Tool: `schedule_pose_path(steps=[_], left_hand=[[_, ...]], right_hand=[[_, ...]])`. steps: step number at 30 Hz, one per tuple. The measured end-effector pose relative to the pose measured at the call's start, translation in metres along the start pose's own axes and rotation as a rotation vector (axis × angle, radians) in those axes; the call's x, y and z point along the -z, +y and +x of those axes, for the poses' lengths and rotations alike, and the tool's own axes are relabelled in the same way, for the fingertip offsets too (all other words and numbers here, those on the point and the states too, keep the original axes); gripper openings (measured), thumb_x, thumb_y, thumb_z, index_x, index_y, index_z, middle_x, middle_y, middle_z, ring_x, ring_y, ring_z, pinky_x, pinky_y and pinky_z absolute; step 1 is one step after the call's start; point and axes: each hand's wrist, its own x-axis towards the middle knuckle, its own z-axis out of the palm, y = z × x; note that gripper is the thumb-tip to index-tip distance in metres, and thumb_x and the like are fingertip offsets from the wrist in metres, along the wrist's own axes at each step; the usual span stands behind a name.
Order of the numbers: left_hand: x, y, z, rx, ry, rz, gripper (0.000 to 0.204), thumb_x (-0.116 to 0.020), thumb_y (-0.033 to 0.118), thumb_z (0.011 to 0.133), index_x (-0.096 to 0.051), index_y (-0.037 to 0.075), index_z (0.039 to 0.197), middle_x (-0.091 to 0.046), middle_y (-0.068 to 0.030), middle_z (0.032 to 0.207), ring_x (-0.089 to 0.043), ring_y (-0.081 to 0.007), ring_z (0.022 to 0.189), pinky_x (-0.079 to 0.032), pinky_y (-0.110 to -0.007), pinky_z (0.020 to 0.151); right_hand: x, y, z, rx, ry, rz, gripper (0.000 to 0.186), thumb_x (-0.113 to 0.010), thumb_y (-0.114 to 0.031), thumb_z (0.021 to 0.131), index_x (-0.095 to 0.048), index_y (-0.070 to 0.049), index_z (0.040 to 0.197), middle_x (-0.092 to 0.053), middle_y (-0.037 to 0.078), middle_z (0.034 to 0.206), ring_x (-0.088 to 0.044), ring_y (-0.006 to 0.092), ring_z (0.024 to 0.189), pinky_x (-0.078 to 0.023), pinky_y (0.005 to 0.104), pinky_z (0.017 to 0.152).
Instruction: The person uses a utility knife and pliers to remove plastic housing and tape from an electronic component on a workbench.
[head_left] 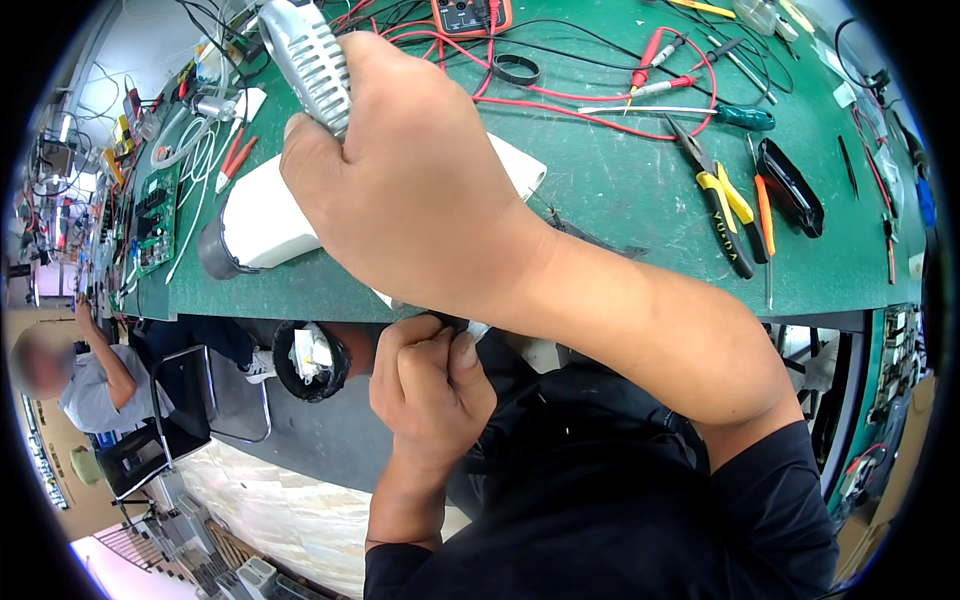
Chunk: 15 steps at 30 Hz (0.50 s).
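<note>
In the head view, the right hand (400, 170) has its fingers wrapped around a silver slotted piece (300, 65), which projects beyond thumb and forefinger. Handling it well likely calls for a firm hold along its edges, clear of the white housing (268, 215) beneath the fingers. The left hand's (430, 390) fingers curl below; whether they grip anything cannot be told.

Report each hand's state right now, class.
Left hand: curled closed; what it holds, if anything, cannot be told.
Right hand: closed, holding a silver slotted piece.
</note>
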Motion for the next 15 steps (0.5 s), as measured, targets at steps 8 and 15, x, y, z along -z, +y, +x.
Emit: schedule_pose_path(steps=[8, 15], left_hand=[[-0.0007, 0.0003, 0.0017, 0.047, 0.013, -0.057, 0.015, -0.064, 0.007, 0.089, -0.052, 0.001, 0.083, -0.060, -0.0127, 0.080, -0.057, -0.0273, 0.063, -0.047, -0.034, 0.052], [-0.0013, -0.0019, 0.0019, 0.029, 0.024, -0.074, 0.015, -0.063, 0.007, 0.089, -0.051, 0.001, 0.083, -0.060, -0.0131, 0.079, -0.057, -0.0272, 0.062, -0.046, -0.034, 0.051]], right_hand=[[0.0065, -0.0044, 0.0011, -0.011, -0.028, -0.041, 0.022, -0.061, -0.005, 0.084, -0.047, 0.012, 0.085, -0.060, 0.028, 0.063, -0.066, 0.0420, 0.061, -0.052, 0.0443, 0.055], [0.0039, -0.0020, -0.0022, 0.007, -0.010, -0.042, 0.023, -0.061, -0.005, 0.085, -0.046, 0.012, 0.084, -0.059, 0.026, 0.059, -0.064, 0.0407, 0.057, -0.051, 0.0435, 0.052]])
